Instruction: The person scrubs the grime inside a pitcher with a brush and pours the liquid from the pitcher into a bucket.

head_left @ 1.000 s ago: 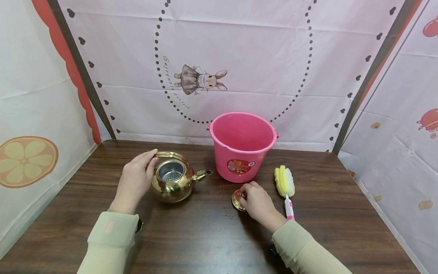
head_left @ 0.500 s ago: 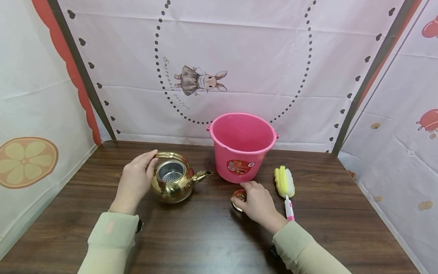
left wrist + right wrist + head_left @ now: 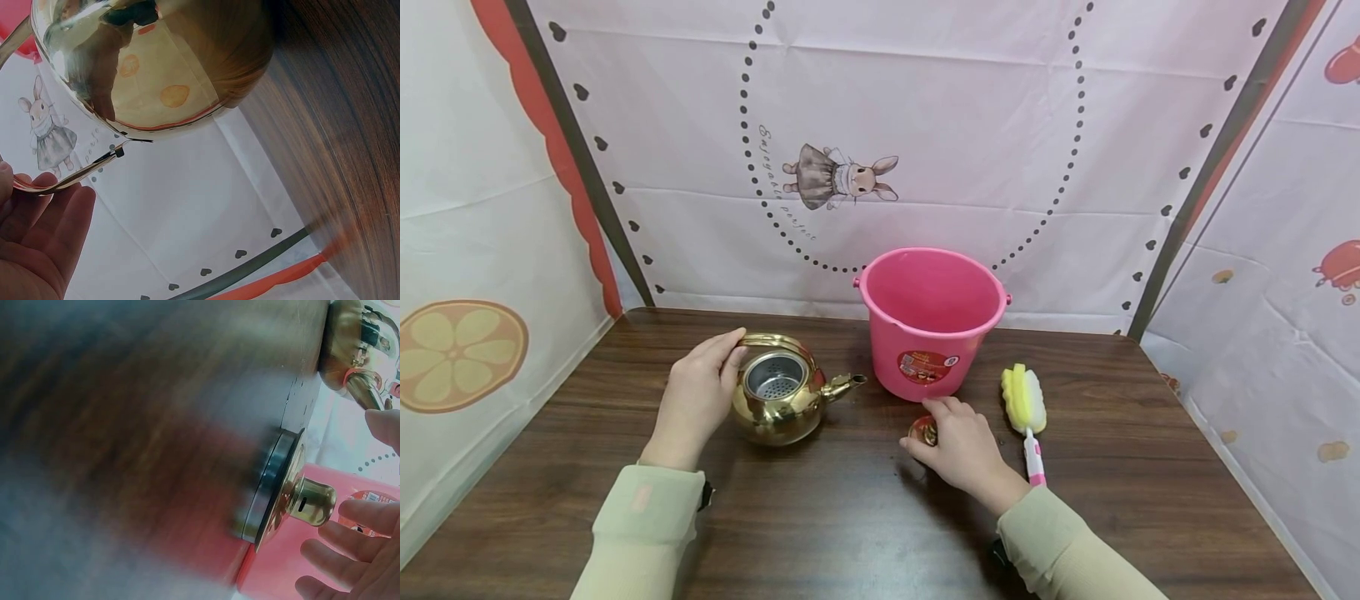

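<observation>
My left hand [image 3: 700,396] grips the hoop handle [image 3: 772,339] of a shiny gold teapot [image 3: 778,427]. The pot stands lidless on the table, a perforated strainer [image 3: 775,382] showing in its mouth and its spout pointing right. In the left wrist view, fingers curl round the handle [image 3: 81,177] beside the mirror-like body. A gold lid [image 3: 919,430] lies knob-up on the table before the bucket, partly hidden by my right hand [image 3: 966,446]. The right wrist view shows the lid's knob [image 3: 315,501] between thumb and spread fingers, which do not close on it.
Behind the lid stands a pink bucket [image 3: 925,354]. A yellow-and-white sponge brush [image 3: 1024,398] with a pink-banded handle lies right of my right hand. Printed cloth walls [image 3: 962,125] enclose the back and sides of the brown table [image 3: 820,525].
The right hand has loosened from the lid's knob; its thumb and fingers have spread apart. The lid lies flat where it was roughly tilted or held before. The left hand and teapot stay still.
</observation>
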Tool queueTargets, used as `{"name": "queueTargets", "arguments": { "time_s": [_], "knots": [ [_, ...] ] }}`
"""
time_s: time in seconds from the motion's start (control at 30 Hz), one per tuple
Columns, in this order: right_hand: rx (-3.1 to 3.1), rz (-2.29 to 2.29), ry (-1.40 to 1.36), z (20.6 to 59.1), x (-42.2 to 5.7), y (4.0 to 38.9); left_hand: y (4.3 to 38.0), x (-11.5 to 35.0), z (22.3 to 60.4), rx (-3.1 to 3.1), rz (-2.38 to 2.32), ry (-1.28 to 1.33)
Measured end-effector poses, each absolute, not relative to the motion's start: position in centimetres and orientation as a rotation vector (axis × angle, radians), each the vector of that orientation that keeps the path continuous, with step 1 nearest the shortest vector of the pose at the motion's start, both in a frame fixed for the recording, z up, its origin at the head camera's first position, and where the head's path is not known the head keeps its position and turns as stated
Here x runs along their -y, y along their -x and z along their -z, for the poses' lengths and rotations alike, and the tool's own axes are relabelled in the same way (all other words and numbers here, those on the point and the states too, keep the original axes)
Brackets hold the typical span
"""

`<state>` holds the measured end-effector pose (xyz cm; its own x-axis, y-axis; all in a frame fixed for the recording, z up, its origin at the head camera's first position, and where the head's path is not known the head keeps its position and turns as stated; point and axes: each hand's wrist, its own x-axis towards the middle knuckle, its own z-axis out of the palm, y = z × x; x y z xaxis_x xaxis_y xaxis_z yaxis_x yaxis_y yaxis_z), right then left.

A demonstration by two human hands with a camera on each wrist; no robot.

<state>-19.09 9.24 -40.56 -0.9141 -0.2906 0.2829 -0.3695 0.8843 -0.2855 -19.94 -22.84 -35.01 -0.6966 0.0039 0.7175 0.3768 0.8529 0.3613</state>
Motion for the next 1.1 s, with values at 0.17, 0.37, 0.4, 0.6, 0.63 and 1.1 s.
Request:
{"name": "queueTargets", "arguments": {
  "time_s": [0.17, 0.37, 0.4, 0.6, 0.63, 1.1],
  "knots": [
    [2.816, -0.501, -0.519, 40.62, -9.23, 19.13, 19.99, 22.85, 35.05, 2.266, 0.633, 0.278],
    [2.812, -0.521, -0.542, 40.56, -9.11, 19.12, 20.11, 22.9, 35.16, 2.257, 0.63, 0.284],
    [2.812, -0.521, -0.545, 40.56, -9.08, 19.12, 20.13, 22.9, 35.18, 2.256, 0.63, 0.285],
    [2.812, -0.514, -0.557, 40.42, -8.88, 19.07, 20.19, 22.96, 35.22, 2.26, 0.632, 0.281],
    [2.811, -0.51, -0.561, 40.41, -8.87, 19.08, 20.18, 22.97, 35.22, 2.261, 0.632, 0.28],
    [2.864, -0.532, -0.582, 40.18, -8.47, 19.15, 20.03, 23.0, 34.92, 2.285, 0.63, 0.267]
  ]
}}
